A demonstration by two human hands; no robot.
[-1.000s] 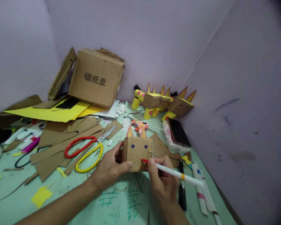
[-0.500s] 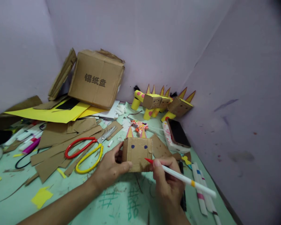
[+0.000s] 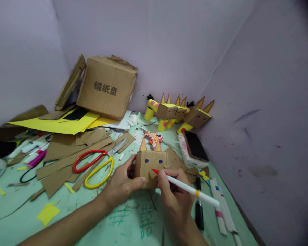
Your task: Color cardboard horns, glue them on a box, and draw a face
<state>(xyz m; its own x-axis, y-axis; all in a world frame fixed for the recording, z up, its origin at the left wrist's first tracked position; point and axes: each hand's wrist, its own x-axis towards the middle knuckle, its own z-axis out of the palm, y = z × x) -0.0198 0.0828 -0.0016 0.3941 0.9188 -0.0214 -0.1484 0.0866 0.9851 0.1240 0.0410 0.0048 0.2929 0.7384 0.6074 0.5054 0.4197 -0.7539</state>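
Note:
My left hand (image 3: 127,181) grips a small cardboard box head (image 3: 150,171) by its left side, thumb across the lower front corner. Two blue dots mark its front face, and two pointed yellow horns rise from the top. Pinched in my right hand (image 3: 176,194) is a white marker with a red tip (image 3: 192,188). Its tip is at the front face, below and between the dots; whether it touches cannot be made out. Left of my left hand lie open scissors (image 3: 100,167) with one red and one yellow handle.
Cardboard strips (image 3: 59,169) and yellow sheets (image 3: 56,124) cover the left, before a large carton (image 3: 107,87). Yellow animal figures (image 3: 169,111) with cardboard heads stand at the back. A phone (image 3: 195,145), a black marker (image 3: 199,212) and white markers (image 3: 222,205) lie right.
My right hand has moved left with the marker, bringing its red tip further left and slightly higher on the box face. The left hand keeps its hold.

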